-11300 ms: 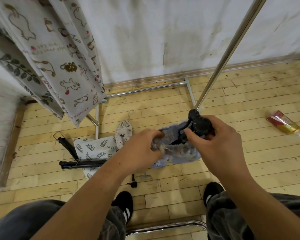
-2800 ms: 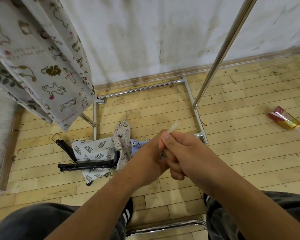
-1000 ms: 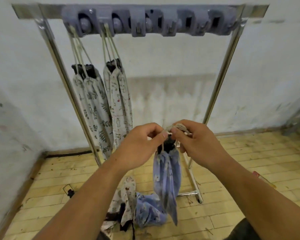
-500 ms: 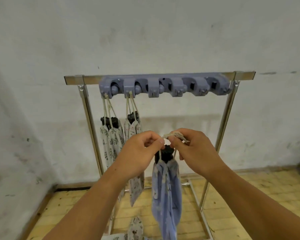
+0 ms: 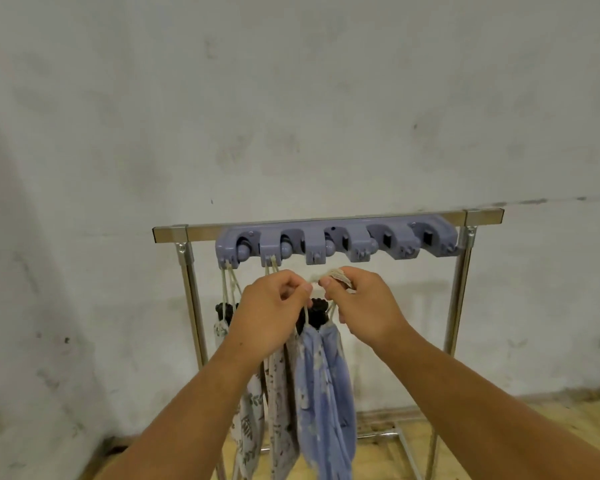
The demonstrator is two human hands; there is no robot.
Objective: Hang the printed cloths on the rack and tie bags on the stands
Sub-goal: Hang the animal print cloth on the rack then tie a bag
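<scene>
A blue printed drawstring bag (image 5: 326, 386) with a black stand head (image 5: 316, 311) poking out of its top hangs from a beige cord (image 5: 336, 274). My left hand (image 5: 272, 313) and my right hand (image 5: 364, 306) each pinch that cord, just below the purple hook strip (image 5: 336, 242) on the metal rack (image 5: 187, 289). Two other bagged stands hang from the strip's left hooks: a leaf-print bag (image 5: 248, 420) and a small-print bag (image 5: 281, 393), both partly hidden by my left arm.
A stained white wall (image 5: 291, 116) stands right behind the rack. Wooden floor (image 5: 520, 441) shows at the lower right around the rack's base bar (image 5: 406, 448). The strip's right-hand hooks (image 5: 406, 245) carry nothing.
My view has risen from the floor to the rack. Both hands have lifted the blue bag by its cord up close under the hook strip.
</scene>
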